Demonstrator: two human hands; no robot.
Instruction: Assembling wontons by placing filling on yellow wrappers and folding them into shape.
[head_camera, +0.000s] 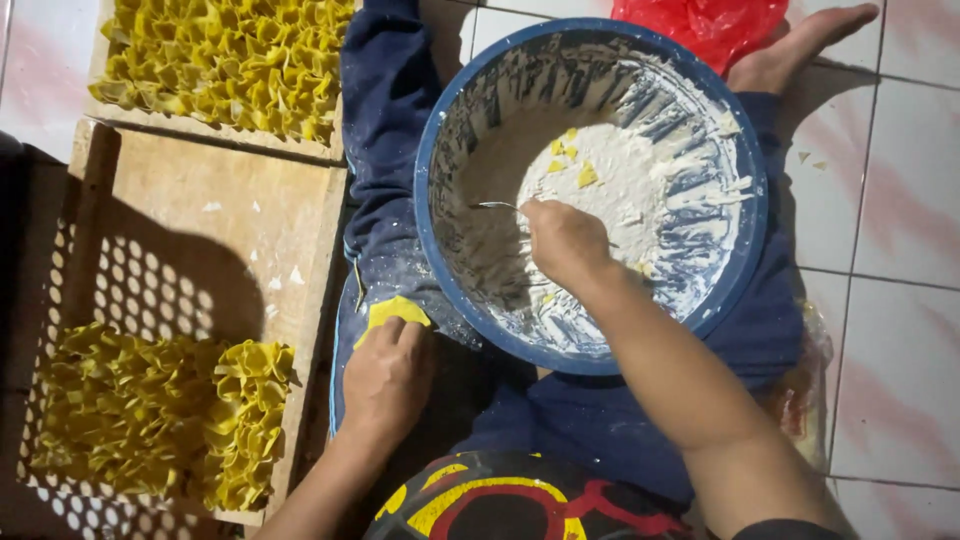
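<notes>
Right hand (563, 238) closed, pinching spoon (497, 206) in blue bowl (436, 262); filling low. Left hand (386, 372) pinching yellow wrapper (396, 310). Two trays (300, 212) of folded dumplings (160, 410) at left, near tray part-filled.

The bowl (590, 190) fills the lap, its rim walling in the right hand (565, 240). Left of it, only a narrow strip of leg lies open (the left hand (385, 375) sits there), hemmed by the board (215, 215) and trays (150, 420).
</notes>
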